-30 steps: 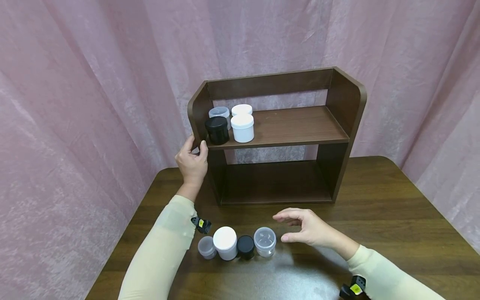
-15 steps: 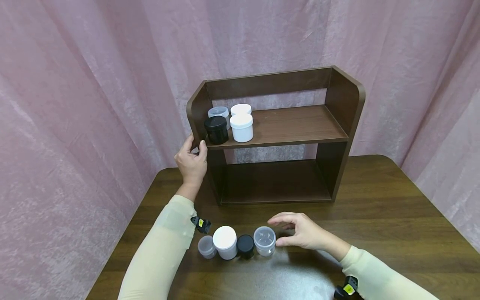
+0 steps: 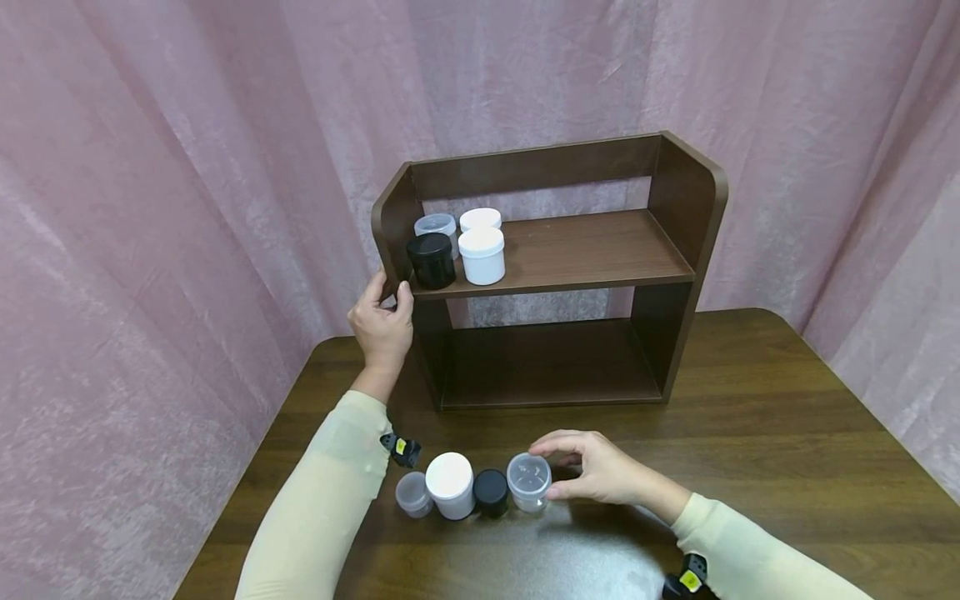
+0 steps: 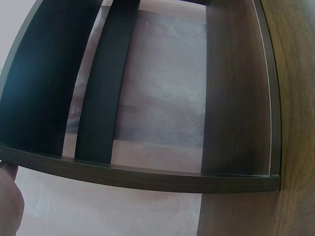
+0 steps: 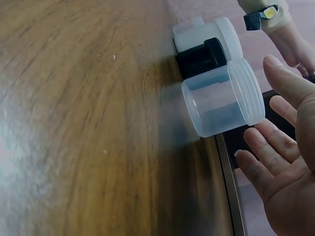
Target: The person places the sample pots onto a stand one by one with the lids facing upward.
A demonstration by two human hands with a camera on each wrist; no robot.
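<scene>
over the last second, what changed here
The right hand moved left and down across the dark wooden table to the clear lidded plastic jar; its fingers now sit at the jar's side, grip not yet closed. The left hand kept holding the dark brown wooden shelf. No jar moved.

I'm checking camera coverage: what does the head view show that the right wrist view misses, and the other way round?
Only the head view shows the left hand gripping the shelf unit's left side, and four jars on its upper shelf. Only the right wrist view shows the gap between the right hand's fingertips and the clear jar, not yet touching. Both show the right hand, clear jar, black jar and white jar.
</scene>
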